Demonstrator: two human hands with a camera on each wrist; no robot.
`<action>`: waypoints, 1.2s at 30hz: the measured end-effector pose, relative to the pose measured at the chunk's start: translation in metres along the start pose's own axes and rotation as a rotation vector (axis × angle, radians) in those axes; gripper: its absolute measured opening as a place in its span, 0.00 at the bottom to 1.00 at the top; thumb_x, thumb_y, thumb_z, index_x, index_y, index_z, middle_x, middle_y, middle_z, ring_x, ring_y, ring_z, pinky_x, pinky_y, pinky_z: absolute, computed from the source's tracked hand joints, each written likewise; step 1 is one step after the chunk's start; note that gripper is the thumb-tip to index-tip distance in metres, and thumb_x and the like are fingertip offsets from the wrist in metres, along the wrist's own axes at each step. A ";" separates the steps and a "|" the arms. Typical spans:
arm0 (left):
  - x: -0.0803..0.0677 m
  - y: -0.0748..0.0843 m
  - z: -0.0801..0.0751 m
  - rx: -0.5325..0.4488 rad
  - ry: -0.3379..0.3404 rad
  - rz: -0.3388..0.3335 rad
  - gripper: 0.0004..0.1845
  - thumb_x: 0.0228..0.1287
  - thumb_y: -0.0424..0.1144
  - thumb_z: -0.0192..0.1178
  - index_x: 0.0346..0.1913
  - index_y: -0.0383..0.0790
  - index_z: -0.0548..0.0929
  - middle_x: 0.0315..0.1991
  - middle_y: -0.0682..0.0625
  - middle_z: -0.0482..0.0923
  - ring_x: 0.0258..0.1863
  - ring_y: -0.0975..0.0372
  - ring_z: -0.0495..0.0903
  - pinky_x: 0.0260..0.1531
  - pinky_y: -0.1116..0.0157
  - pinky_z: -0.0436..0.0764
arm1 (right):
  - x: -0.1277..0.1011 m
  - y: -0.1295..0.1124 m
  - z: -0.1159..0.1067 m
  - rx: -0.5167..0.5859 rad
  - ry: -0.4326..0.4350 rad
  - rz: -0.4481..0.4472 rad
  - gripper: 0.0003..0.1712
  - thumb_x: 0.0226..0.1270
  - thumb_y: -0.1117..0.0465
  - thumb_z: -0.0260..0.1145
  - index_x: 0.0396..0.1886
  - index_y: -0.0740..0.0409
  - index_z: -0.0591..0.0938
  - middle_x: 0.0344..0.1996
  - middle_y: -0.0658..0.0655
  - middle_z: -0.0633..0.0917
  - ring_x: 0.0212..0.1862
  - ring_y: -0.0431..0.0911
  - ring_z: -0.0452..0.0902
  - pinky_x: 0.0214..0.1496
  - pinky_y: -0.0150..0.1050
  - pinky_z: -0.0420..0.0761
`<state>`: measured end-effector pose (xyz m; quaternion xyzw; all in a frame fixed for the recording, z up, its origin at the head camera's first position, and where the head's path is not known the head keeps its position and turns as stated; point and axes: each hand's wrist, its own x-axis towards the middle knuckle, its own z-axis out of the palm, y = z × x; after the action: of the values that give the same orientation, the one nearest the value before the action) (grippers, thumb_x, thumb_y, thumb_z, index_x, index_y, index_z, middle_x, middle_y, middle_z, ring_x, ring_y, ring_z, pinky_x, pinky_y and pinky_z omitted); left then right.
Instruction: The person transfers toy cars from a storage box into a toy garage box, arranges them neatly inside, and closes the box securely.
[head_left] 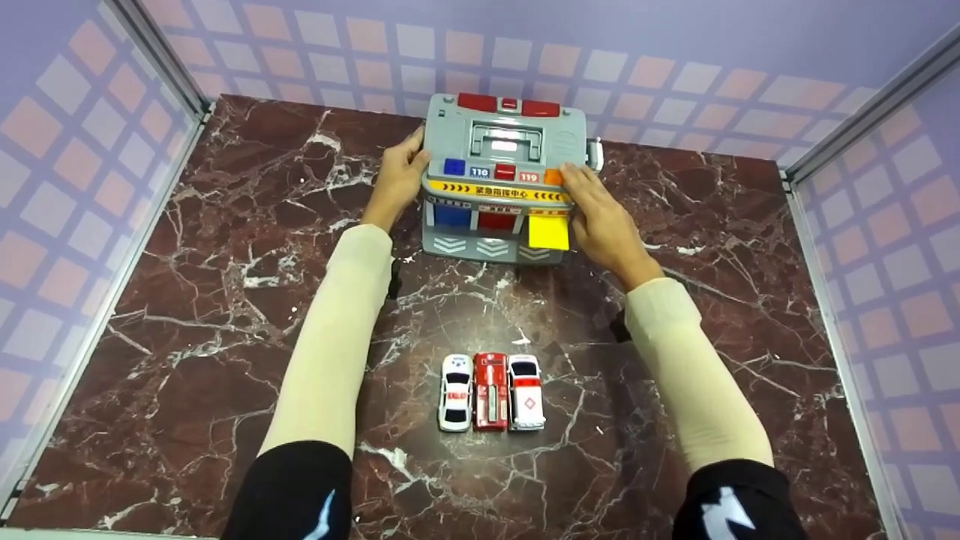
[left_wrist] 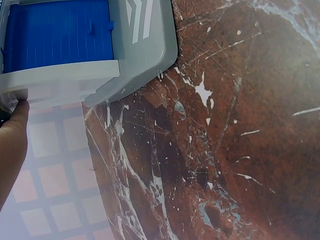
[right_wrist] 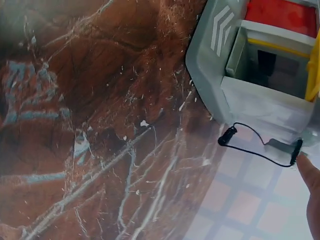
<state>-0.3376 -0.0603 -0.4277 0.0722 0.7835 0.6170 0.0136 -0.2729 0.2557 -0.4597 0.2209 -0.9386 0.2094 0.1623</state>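
At table's far end, head view: your left hand [head_left: 399, 176] grips the left wall of the garage [head_left: 499, 161], fingers curled on its top edge. Your right hand [head_left: 600, 217] lies along the right front corner, fingers fairly straight, fingertips pressing at the orange button [head_left: 553, 177]. The garage stands upright on the marble table [head_left: 225, 300], near the back wall. Brace evenly with the left hand so that the right hand's push does not slide the toy; press straight down on the button. Blue door [head_left: 451, 216] and red door [head_left: 495, 220] look closed; the yellow door [head_left: 549, 232] stands swung open. Three toy cars [head_left: 491, 391] lie side by side near you, well apart from the garage: white, red, white.

Left wrist view: one fingertip [left_wrist: 20, 112] touches the garage's white edge beside the closed blue door [left_wrist: 57, 32]; what lies behind it is hidden.

Right wrist view: the right bay [right_wrist: 267, 67] stands open and looks empty, though its depth is dark. A fingertip [right_wrist: 307, 167] shows at the frame's edge by a thin black wire [right_wrist: 255, 145]; the rest of the hand cannot be made out here.
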 end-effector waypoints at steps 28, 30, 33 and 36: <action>0.003 0.000 0.002 -0.017 -0.005 -0.033 0.25 0.69 0.28 0.46 0.67 0.32 0.58 0.70 0.45 0.55 0.70 0.63 0.54 0.63 0.82 0.53 | -0.165 -0.152 -0.002 0.119 -0.520 0.490 0.32 0.62 0.39 0.58 0.49 0.65 0.77 0.13 0.50 0.75 0.12 0.41 0.69 0.14 0.31 0.74; 0.003 -0.001 0.002 -0.024 -0.005 -0.041 0.25 0.69 0.28 0.46 0.67 0.33 0.58 0.70 0.46 0.55 0.70 0.63 0.54 0.63 0.82 0.54 | -0.171 -0.155 0.002 0.052 -0.516 0.474 0.36 0.61 0.37 0.58 0.50 0.66 0.76 0.12 0.52 0.74 0.13 0.44 0.70 0.15 0.35 0.75; 0.003 -0.001 0.001 -0.023 -0.002 -0.043 0.25 0.69 0.28 0.46 0.67 0.33 0.58 0.70 0.46 0.56 0.70 0.63 0.54 0.63 0.82 0.54 | -0.180 -0.160 0.009 -0.025 -0.479 0.443 0.39 0.58 0.35 0.59 0.48 0.69 0.77 0.15 0.59 0.78 0.18 0.52 0.76 0.21 0.42 0.80; 0.003 -0.001 0.000 -0.018 -0.003 -0.043 0.25 0.68 0.28 0.46 0.67 0.33 0.59 0.70 0.46 0.56 0.70 0.63 0.54 0.63 0.82 0.54 | -0.186 -0.164 0.014 -0.059 -0.425 0.438 0.38 0.56 0.34 0.61 0.42 0.69 0.79 0.18 0.66 0.80 0.22 0.58 0.79 0.23 0.46 0.82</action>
<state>-0.3409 -0.0598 -0.4287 0.0563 0.7793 0.6234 0.0287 -0.0391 0.1795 -0.4929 0.0472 -0.9825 0.1614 -0.0805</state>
